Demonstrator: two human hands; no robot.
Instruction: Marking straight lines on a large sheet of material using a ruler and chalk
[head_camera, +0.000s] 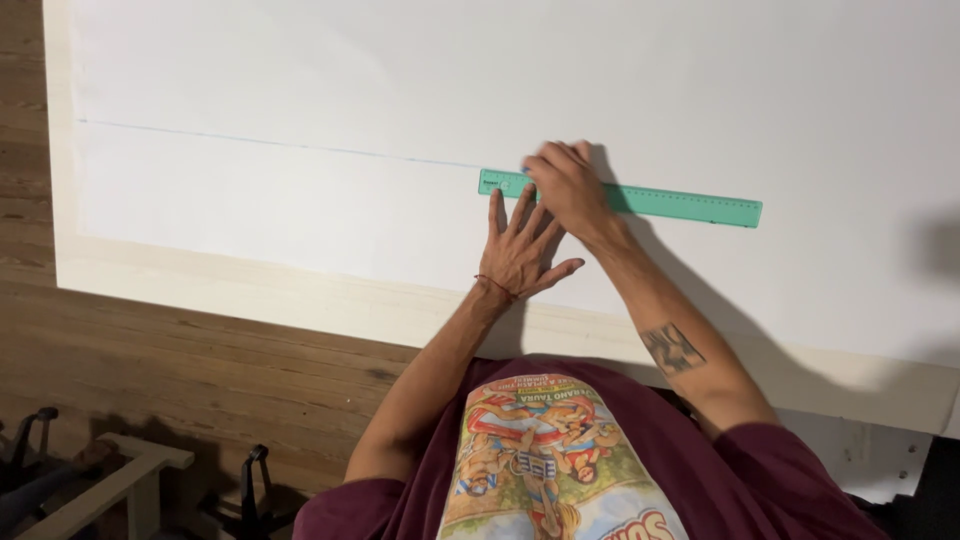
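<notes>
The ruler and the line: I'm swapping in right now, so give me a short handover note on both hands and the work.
Left hand: flat, fingers spread, pressing the green ruler near its left end.
Right hand: closed at the ruler's top edge; whatever it holds is hidden.
White sheet: lies on a pale board.
Done: a thin blue line from the sheet's left edge to the ruler.
Left: nothing drawn beyond the ruler's right end.

Workshop or studio, large white sheet (500, 70) on pale board (300, 295), wooden floor (200, 370), clamps (250, 490) nearby
</notes>
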